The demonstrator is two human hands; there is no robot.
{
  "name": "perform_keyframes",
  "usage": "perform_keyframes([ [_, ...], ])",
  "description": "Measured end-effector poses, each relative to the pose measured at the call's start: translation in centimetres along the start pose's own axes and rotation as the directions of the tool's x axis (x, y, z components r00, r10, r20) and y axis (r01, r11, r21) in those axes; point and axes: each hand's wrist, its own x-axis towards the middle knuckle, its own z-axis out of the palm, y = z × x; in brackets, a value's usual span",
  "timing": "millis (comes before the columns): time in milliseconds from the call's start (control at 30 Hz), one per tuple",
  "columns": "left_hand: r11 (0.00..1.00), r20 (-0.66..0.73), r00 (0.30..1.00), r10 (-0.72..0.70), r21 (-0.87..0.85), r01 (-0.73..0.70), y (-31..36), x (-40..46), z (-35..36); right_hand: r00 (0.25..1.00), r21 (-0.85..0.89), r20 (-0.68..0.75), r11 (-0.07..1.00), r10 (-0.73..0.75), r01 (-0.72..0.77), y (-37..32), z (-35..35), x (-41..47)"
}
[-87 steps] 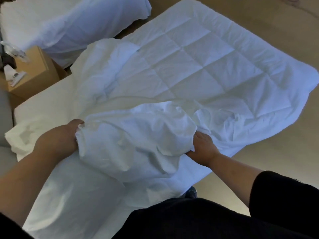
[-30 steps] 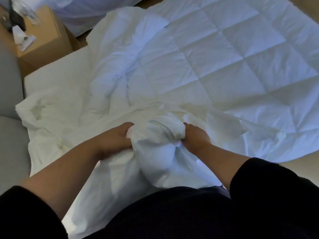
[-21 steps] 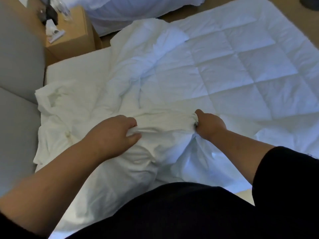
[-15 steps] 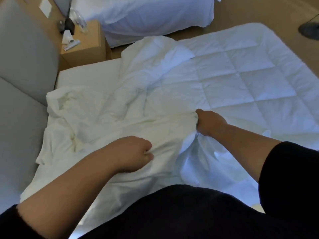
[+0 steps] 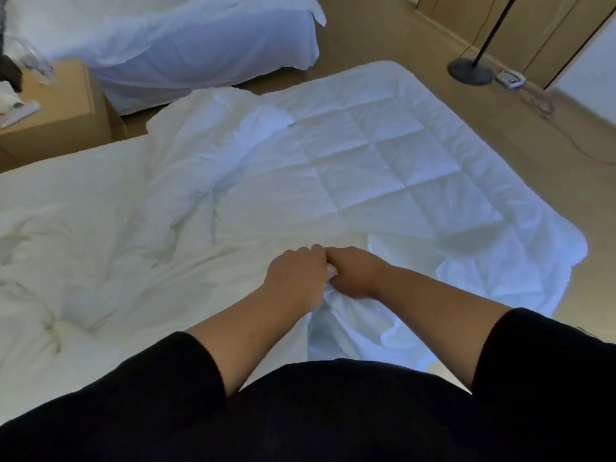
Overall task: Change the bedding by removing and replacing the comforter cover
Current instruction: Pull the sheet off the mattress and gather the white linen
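Both hands meet on the bed [image 5: 66, 201]. Left hand [image 5: 296, 275] and right hand [image 5: 356, 275] each grip bunched comforter cover [image 5: 336, 305]. Beyond lies the quilted comforter [image 5: 376, 161].

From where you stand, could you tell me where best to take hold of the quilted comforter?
Probably the comforter's rounded far-right corner, approached from the floor side: it overhangs the bed, lies flat and is bare of the cover bunched across its left part.

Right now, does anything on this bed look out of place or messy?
Yes. The quilted comforter lies askew, its far corner hanging off the bed over the floor, and the cover is bunched along its left side.
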Motion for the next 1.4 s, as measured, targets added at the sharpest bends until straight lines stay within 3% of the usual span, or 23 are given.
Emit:
perform_keyframes([
  [100, 0.986, 0.107, 0.991, 0.075, -0.156, -0.058, -0.3, 0.7, 1.4, 0.997, 0.2, -0.054, 0.979, 0.062, -0.05, 3.6, 1.9, -2.8],
  [167, 0.967, 0.138, 0.988, 0.065, -0.253, -0.028, -0.7, 0.7, 1.8, 0.987, 0.216, -0.135, 0.975, 0.086, -0.055, 6.2, 3.6, -4.5],
  [233, 0.953, 0.097, 0.995, 0.034, -0.302, -0.003, -1.1, 0.7, 1.6, 0.971, 0.167, -0.206, 0.982, 0.118, -0.084, 8.5, 5.4, -5.6],
  [367, 0.926, -0.031, 0.992, -0.119, -0.364, 0.1, -1.1, 2.1, 0.0, 0.921, 0.251, -0.297, 0.952, 0.251, -0.178, 13.0, 7.1, -6.1],
  [533, 0.867, 0.058, 0.958, -0.28, -0.414, 0.279, 0.2, 2.9, -0.7, 0.928, -0.032, -0.232, 0.951, 0.292, -0.307, 18.3, 7.9, -5.6],
  [667, 0.786, 0.081, 0.923, -0.375, -0.501, 0.363, 1.2, 2.2, -0.5, 0.956, -0.124, -0.231, 0.968, 0.183, -0.216, 20.6, 7.3, -3.7],
  [833, 0.812, 0.005, 0.884, -0.468, -0.391, 0.433, 0.9, 0.5, -1.8, 0.979, -0.056, -0.196, 0.997, -0.056, 0.046, 22.3, 5.3, -2.8],
  [1000, 0.839, 0.032, 0.868, -0.496, -0.242, 0.488, 0.5, -1.0, -3.4, 0.95, -0.16, -0.057, 0.942, -0.307, 0.295, 24.6, 2.4, -3.9],
  [1200, 0.853, 0.042, 0.86, -0.508, -0.117, 0.509, 1.3, -1.2, -4.2, 0.977, -0.259, -0.01, 0.945, -0.212, 0.202, 31.3, -1.4, -6.9],
  [1333, 0.844, 0.086, 0.849, -0.521, -0.098, 0.527, 1.7, -1.1, -3.9, 0.978, -0.285, 0.149, 0.941, -0.146, 0.184, 33.4, -0.9, -8.7],
  [1400, 0.832, 0.072, 0.839, -0.54, -0.106, 0.545, 0.6, -2.1, -3.5, 0.966, -0.38, 0.25, 0.912, -0.06, 0.155, 35.9, 0.0, -9.6],
])
